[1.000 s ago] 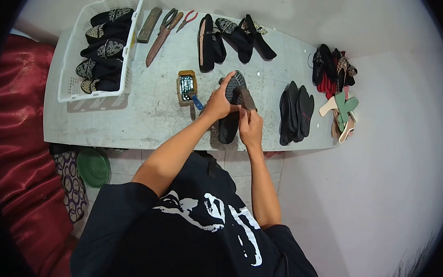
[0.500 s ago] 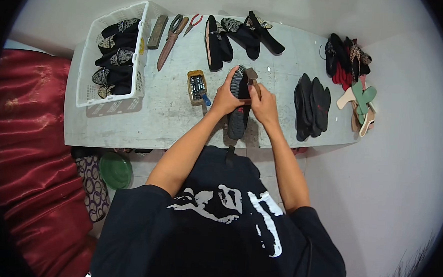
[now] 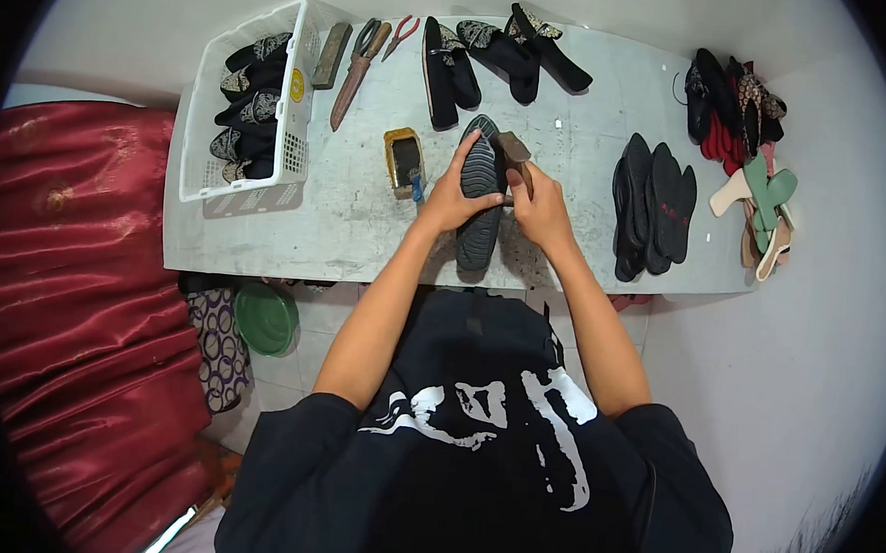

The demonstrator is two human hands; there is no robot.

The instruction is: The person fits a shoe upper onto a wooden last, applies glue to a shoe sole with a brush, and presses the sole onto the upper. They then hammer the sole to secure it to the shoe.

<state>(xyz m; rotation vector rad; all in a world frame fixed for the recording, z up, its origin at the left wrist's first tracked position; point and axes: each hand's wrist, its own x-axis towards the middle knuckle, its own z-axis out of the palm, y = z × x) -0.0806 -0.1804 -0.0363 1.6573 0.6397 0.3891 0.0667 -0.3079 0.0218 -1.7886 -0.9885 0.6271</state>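
Note:
A black shoe point(image 3: 478, 240) is held over the front of the table with its ridged sole turned up toward me. My left hand point(image 3: 449, 199) grips it around the middle, with fingers along the left edge and the thumb across the sole. Closed around a hammer point(image 3: 513, 148) is my right hand point(image 3: 544, 210), right beside the shoe. The hammer's head points away from me and overlaps the shoe's right edge. Just left of my left hand stands a small yellow-rimmed container point(image 3: 404, 134) of dark contents, with a blue-handled brush point(image 3: 417, 186) against it.
A white basket point(image 3: 296, 149) of decorated shoes stands on the left of the table point(image 3: 355, 242). Behind are a sharpening block point(image 3: 331, 55), a sheathed knife point(image 3: 352, 94), red pliers point(image 3: 402, 36) and black shoes point(image 3: 440, 76). Black soles point(image 3: 632, 206) and cut pieces point(image 3: 768, 198) lie right.
The shoe has turned so its whole ridged sole faces up; before, it was tilted with a dark opening between the hands. The hammer stays in my right hand. The whole view has shifted slightly.

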